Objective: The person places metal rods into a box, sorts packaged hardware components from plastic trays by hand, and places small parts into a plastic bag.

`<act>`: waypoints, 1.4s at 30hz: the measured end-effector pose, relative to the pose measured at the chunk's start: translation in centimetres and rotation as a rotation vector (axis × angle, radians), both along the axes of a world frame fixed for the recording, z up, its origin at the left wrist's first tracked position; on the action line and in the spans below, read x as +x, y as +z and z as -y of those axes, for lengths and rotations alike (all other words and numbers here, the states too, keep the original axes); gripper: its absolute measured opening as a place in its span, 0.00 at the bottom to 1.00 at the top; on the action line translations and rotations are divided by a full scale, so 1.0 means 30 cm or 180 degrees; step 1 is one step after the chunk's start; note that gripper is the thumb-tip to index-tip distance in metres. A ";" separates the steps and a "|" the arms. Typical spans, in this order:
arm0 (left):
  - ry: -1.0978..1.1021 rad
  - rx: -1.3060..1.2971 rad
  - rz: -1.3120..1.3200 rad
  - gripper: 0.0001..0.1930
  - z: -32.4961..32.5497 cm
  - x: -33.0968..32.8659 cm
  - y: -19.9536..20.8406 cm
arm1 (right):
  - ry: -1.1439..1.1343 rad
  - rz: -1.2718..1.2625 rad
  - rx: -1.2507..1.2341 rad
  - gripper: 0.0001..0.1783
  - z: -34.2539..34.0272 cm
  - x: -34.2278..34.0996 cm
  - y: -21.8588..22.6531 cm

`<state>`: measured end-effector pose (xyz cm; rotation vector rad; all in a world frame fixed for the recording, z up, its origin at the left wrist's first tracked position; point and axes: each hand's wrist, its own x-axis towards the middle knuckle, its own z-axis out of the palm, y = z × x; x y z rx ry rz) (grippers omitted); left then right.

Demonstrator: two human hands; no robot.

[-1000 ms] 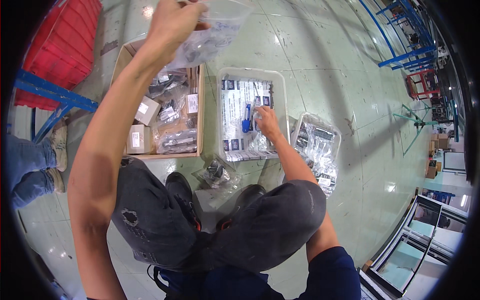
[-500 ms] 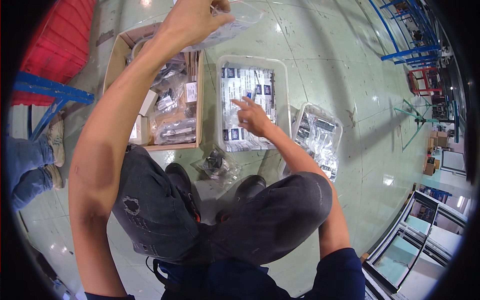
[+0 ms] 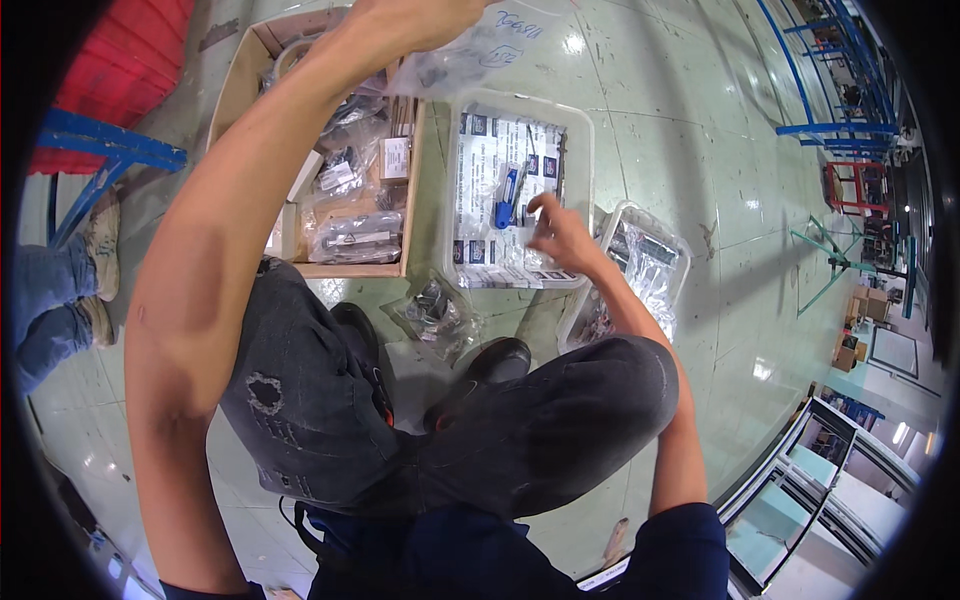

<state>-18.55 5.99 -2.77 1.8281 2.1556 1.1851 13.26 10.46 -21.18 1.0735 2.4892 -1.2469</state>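
— What is the left hand [image 3: 440, 18] holding?
— A clear plastic bag [image 3: 470, 66], at the top of the view, near the far right corner of the cardboard box [image 3: 411, 218]. The fingertips are cut off by the picture's edge, so I can't tell exactly how they grip it.
— How does the bag look?
— Thin, see-through and creased, with a faint shine; blue handwriting runs across its right part.
— And the right hand [image 3: 566, 238]?
— Its fingers are parted and loosely bent, with nothing visible between them. It is over the near right part of the translucent tray [image 3: 580, 150].
— What's nearest to it?
— A blue cutter [image 3: 506, 208], lying aslant just beside the fingertips on the tray's printed lining [image 3: 478, 185]. It's slim, deep blue at the near end, with a paler strip along its body.
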 end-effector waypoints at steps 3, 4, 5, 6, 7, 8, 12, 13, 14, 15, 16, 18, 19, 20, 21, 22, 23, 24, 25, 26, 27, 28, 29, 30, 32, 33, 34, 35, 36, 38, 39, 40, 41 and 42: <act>-0.0097 -0.0059 0.0148 0.09 -0.024 0.029 -0.007 | 0.0883 -0.0079 0.0601 0.33 0.057 0.108 -0.156; -0.0139 -0.0100 0.0287 0.09 -0.030 0.044 -0.001 | 0.1146 -0.0353 0.1076 0.33 0.062 0.139 -0.200; -0.0160 -0.0074 0.0310 0.09 -0.038 0.059 0.006 | 0.1133 -0.0321 0.1098 0.33 0.050 0.166 -0.239; -0.0170 -0.0125 0.0281 0.09 -0.035 0.063 0.005 | 0.1218 -0.0130 0.1160 0.31 0.048 0.153 -0.271; -0.0181 -0.0173 0.0254 0.09 -0.031 0.065 0.004 | 0.1304 0.0063 0.1224 0.29 0.040 0.146 -0.297; -0.0167 -0.0181 0.0244 0.09 -0.022 0.057 0.002 | 0.1315 0.0048 0.1218 0.29 0.034 0.124 -0.296; -0.0084 -0.0120 0.0374 0.09 0.025 0.045 0.021 | 0.1850 0.0635 0.1414 0.12 0.025 0.100 -0.303; 0.0029 -0.0190 0.0513 0.09 0.029 0.037 0.030 | 0.1894 0.0808 0.1465 0.07 0.016 0.083 -0.294; 0.0039 -0.0164 0.0506 0.09 0.026 0.032 0.030 | 0.1901 0.0805 0.1492 0.07 0.012 0.075 -0.281; 0.0120 -0.0002 0.0485 0.09 0.020 0.028 0.025 | 0.1678 0.0554 0.1226 0.05 0.017 0.076 -0.267; 0.0217 0.0149 0.0447 0.09 0.019 0.017 0.027 | 0.1469 0.0283 0.0949 0.05 0.030 0.057 -0.239; 0.0375 0.0249 0.0443 0.09 0.022 0.004 0.024 | 0.1680 0.0062 0.1235 0.06 0.076 -0.015 -0.191; 0.0460 0.0371 0.0486 0.09 0.016 0.011 0.021 | 0.1677 -0.0467 0.1646 0.06 0.100 -0.033 -0.189; 0.0436 0.0364 0.0501 0.09 0.015 0.009 0.013 | 0.1665 -0.1002 0.2053 0.06 0.125 -0.055 -0.189; 0.0409 0.0383 0.0444 0.09 0.006 0.006 0.008 | 0.1626 -0.0963 0.2081 0.06 0.136 -0.060 -0.222; 0.0385 0.0412 0.0380 0.09 -0.007 0.012 0.014 | 0.1606 -0.0816 0.1929 0.06 0.137 -0.065 -0.279; 0.0336 0.0447 0.0393 0.09 -0.022 0.027 0.018 | 0.1582 -0.0672 0.1778 0.06 0.124 -0.051 -0.322; 0.0331 0.0348 0.0456 0.09 -0.012 0.030 0.018 | 0.1580 -0.0702 0.1771 0.06 0.122 -0.060 -0.346; 0.0340 0.0248 0.0526 0.09 0.000 0.029 0.018 | 0.1614 -0.0580 0.1476 0.06 0.124 -0.072 -0.346; 0.0360 0.0238 0.0507 0.09 0.004 0.024 0.018 | 0.1649 -0.0457 0.1183 0.06 0.125 -0.082 -0.343; 0.0369 0.0214 0.0574 0.09 0.006 0.019 0.021 | 0.1623 -0.0425 0.0970 0.06 0.120 -0.081 -0.335; 0.0391 0.0188 0.0635 0.10 0.012 0.008 0.024 | 0.1651 -0.0457 0.0957 0.06 0.120 -0.093 -0.320; 0.0427 0.0174 0.0606 0.10 0.019 -0.003 0.019 | 0.1363 -0.0724 0.0844 0.06 0.120 -0.107 -0.306; 0.0431 0.0316 0.0645 0.10 0.026 -0.014 0.008 | 0.1075 -0.0989 0.0721 0.05 0.122 -0.124 -0.293; 0.0438 0.0477 0.0660 0.11 0.022 -0.015 0.008 | 0.0598 -0.1087 0.1062 0.04 0.086 -0.158 -0.261; 0.0445 0.0636 0.0648 0.10 0.018 -0.016 0.010 | 0.0603 -0.0897 0.1231 0.04 0.057 -0.183 -0.265; 0.0400 0.0819 0.0656 0.10 0.002 -0.004 0.021 | 0.0564 -0.0681 0.1432 0.04 0.013 -0.177 -0.283; 0.0375 0.0843 0.0642 0.10 -0.007 0.001 0.032 | 0.0728 -0.1081 0.1654 0.05 -0.012 -0.164 -0.314; 0.0290 0.0684 0.1007 0.09 -0.017 0.008 0.043 | 0.0705 -0.1088 0.1688 0.05 -0.031 -0.141 -0.342; 0.0224 0.0507 0.1324 0.08 -0.022 0.002 0.038 | 0.1143 -0.0839 0.1450 0.06 -0.020 -0.140 -0.363; 0.0194 0.0377 0.1144 0.08 -0.014 -0.003 0.029 | 0.1124 -0.1108 0.1437 0.05 -0.005 -0.149 -0.359; 0.0162 0.0252 0.0971 0.07 -0.011 -0.013 0.026 | 0.1142 -0.1150 0.1440 0.05 -0.001 -0.150 -0.347; -0.0046 0.0010 0.0925 0.07 0.002 -0.020 0.041 | 0.0833 -0.1076 0.1093 0.06 -0.009 -0.149 -0.330; -0.0009 0.0029 0.0892 0.07 -0.006 -0.020 0.041 | 0.0533 -0.0992 0.0748 0.08 -0.019 -0.141 -0.307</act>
